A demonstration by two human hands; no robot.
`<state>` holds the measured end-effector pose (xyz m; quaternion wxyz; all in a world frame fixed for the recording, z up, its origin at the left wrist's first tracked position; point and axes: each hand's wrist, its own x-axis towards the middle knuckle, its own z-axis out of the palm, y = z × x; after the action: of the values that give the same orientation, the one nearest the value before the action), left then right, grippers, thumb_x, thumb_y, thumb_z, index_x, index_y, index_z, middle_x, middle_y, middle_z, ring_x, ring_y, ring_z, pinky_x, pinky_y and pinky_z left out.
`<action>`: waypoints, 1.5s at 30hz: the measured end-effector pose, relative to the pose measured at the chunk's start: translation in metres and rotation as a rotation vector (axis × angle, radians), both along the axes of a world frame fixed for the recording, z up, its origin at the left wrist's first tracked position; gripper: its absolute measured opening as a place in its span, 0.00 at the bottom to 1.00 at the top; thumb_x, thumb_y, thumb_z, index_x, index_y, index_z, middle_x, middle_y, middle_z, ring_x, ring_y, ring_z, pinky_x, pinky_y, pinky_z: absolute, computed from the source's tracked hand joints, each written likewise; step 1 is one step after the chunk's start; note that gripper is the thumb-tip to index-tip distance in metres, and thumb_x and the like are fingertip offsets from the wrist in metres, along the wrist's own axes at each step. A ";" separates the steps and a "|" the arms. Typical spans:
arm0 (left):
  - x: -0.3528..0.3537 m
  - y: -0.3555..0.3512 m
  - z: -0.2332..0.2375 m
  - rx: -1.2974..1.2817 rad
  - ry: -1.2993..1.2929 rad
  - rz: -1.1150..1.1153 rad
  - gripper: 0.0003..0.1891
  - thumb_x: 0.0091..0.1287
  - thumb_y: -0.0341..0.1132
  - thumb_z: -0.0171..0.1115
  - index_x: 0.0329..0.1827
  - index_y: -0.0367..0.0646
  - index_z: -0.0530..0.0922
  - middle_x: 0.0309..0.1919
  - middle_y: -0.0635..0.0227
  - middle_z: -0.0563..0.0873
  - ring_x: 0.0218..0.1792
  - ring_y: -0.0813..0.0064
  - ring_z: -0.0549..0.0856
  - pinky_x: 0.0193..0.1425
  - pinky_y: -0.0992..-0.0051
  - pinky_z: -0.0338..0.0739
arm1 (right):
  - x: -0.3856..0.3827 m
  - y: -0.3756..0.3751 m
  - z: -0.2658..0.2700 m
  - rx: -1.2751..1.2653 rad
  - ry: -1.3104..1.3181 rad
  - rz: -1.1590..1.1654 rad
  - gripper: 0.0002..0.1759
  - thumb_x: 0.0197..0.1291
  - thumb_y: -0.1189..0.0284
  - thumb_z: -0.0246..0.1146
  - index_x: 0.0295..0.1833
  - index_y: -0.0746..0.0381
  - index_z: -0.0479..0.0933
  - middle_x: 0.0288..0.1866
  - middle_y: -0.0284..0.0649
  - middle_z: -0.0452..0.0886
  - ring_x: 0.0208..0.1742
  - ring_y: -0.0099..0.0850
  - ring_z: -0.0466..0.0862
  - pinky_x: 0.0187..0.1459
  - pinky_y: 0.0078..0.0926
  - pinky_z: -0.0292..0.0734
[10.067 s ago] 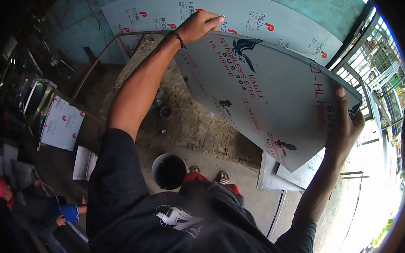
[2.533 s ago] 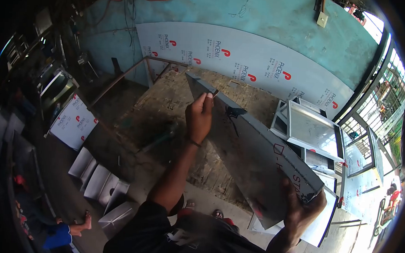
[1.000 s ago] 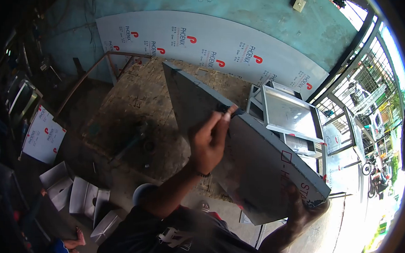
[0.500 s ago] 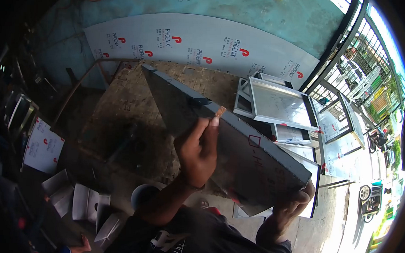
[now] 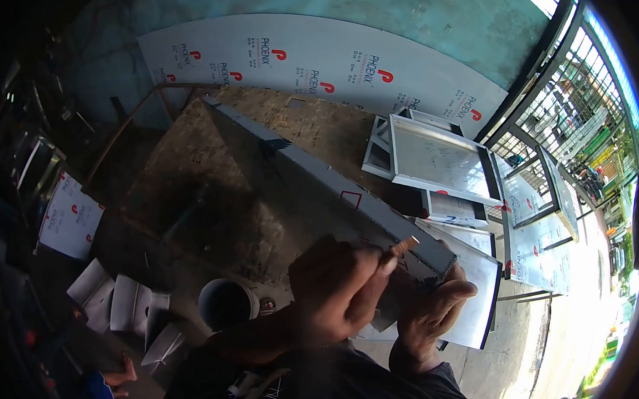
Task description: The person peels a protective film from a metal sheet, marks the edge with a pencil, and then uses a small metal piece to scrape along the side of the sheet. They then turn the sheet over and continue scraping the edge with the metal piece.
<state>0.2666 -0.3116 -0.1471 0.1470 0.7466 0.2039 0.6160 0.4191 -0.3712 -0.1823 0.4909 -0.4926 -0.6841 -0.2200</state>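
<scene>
A metal panel [image 5: 264, 168] with a folded grey edge and red hand-drawn marks is held tilted, its far end over the wooden workbench. My right hand [image 5: 434, 311] is wrapped round the panel's near right corner. In my left hand [image 5: 337, 286] a small orange-brown strip [image 5: 407, 245] is pinched between thumb and fingers, close against the panel's edge near that corner. The strip's exact kind cannot be made out. My left hand covers part of the panel's face.
The worn wooden workbench [image 5: 186, 144] lies beneath the panel. Shallow metal trays [image 5: 442, 162] are stacked at its right. A bucket [image 5: 228, 304] stands below, near bent metal pieces [image 5: 133, 302]. Another person's hand [image 5: 121, 376] shows at lower left. A printed sheet [image 5: 304, 56] leans against the wall.
My left hand has moved right and down along the panel's edge with the strip, nearing my right hand. The panel's near corner has shifted left.
</scene>
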 end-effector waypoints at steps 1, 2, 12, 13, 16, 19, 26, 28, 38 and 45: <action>0.004 -0.003 -0.007 -0.245 -0.049 0.088 0.02 0.65 0.22 0.65 0.37 0.35 0.80 0.24 0.64 0.79 0.21 0.70 0.76 0.26 0.69 0.69 | 0.003 -0.002 -0.002 -0.106 0.077 0.033 0.26 0.78 0.66 0.48 0.73 0.71 0.58 0.57 0.56 0.77 0.40 0.44 0.77 0.43 0.37 0.72; 0.006 -0.004 -0.006 -0.245 -0.049 0.098 0.02 0.65 0.22 0.65 0.37 0.35 0.80 0.24 0.64 0.79 0.21 0.70 0.76 0.26 0.69 0.69 | 0.004 -0.003 -0.004 -0.209 0.158 0.070 0.25 0.78 0.66 0.48 0.71 0.72 0.60 0.57 0.56 0.77 0.41 0.44 0.78 0.44 0.38 0.72; -0.012 0.041 -0.036 -0.314 -0.203 0.193 0.07 0.70 0.24 0.62 0.32 0.37 0.76 0.19 0.67 0.72 0.18 0.77 0.70 0.24 0.74 0.63 | -0.002 0.000 0.018 -0.379 0.517 -0.206 0.69 0.55 0.20 0.24 0.53 0.79 0.77 0.36 0.49 0.82 0.39 0.38 0.77 0.48 0.35 0.72; -0.020 0.056 -0.041 -0.310 -0.196 0.200 0.07 0.70 0.24 0.62 0.32 0.37 0.76 0.19 0.67 0.72 0.18 0.77 0.70 0.24 0.74 0.63 | 0.008 -0.001 0.003 -0.338 0.430 -0.231 0.68 0.55 0.20 0.24 0.52 0.79 0.77 0.34 0.49 0.82 0.40 0.39 0.79 0.47 0.36 0.72; -0.049 0.101 -0.054 -0.265 -0.283 0.179 0.11 0.73 0.26 0.59 0.30 0.36 0.72 0.18 0.70 0.65 0.20 0.84 0.64 0.23 0.77 0.58 | -0.011 0.003 0.006 -0.194 0.549 -0.310 0.63 0.57 0.21 0.36 0.57 0.77 0.73 0.45 0.53 0.81 0.45 0.43 0.81 0.50 0.40 0.74; -0.087 0.151 -0.069 -0.364 -0.249 0.252 0.15 0.77 0.31 0.56 0.29 0.38 0.68 0.23 0.80 0.63 0.26 0.89 0.60 0.27 0.81 0.56 | -0.015 0.006 0.010 -0.133 0.666 -0.290 0.65 0.46 0.21 0.56 0.58 0.78 0.71 0.48 0.50 0.80 0.48 0.41 0.82 0.54 0.39 0.75; -0.163 0.272 -0.114 -0.374 -0.316 0.384 0.18 0.77 0.38 0.57 0.29 0.36 0.69 0.19 0.73 0.60 0.24 0.86 0.59 0.26 0.76 0.57 | -0.001 0.005 0.026 -0.301 0.755 -0.227 0.58 0.42 0.37 0.78 0.60 0.78 0.69 0.47 0.49 0.81 0.47 0.34 0.82 0.52 0.34 0.75; -0.184 0.300 -0.132 -0.415 -0.332 0.418 0.19 0.77 0.40 0.57 0.29 0.36 0.69 0.19 0.72 0.60 0.24 0.85 0.59 0.26 0.75 0.57 | 0.028 -0.003 0.000 -0.034 0.743 -0.263 0.50 0.40 0.48 0.83 0.59 0.71 0.70 0.48 0.46 0.81 0.46 0.36 0.83 0.49 0.39 0.81; -0.227 0.404 -0.178 -0.469 -0.351 0.445 0.19 0.77 0.43 0.55 0.32 0.35 0.73 0.20 0.71 0.63 0.24 0.82 0.62 0.29 0.73 0.62 | 0.039 0.002 0.019 -0.083 0.688 -0.244 0.47 0.46 0.51 0.81 0.62 0.71 0.69 0.52 0.44 0.79 0.51 0.35 0.80 0.53 0.36 0.77; -0.225 0.409 -0.174 -0.438 -0.315 0.412 0.19 0.77 0.43 0.54 0.35 0.34 0.76 0.21 0.72 0.68 0.25 0.81 0.64 0.30 0.72 0.64 | 0.046 -0.002 0.019 -0.053 0.651 -0.251 0.45 0.47 0.52 0.81 0.61 0.71 0.70 0.51 0.44 0.80 0.50 0.35 0.80 0.52 0.36 0.77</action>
<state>0.0419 0.0971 -0.3208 0.2060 0.5362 0.4525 0.6822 0.4653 -0.3727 -0.1633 0.6394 -0.6297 -0.4315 -0.0922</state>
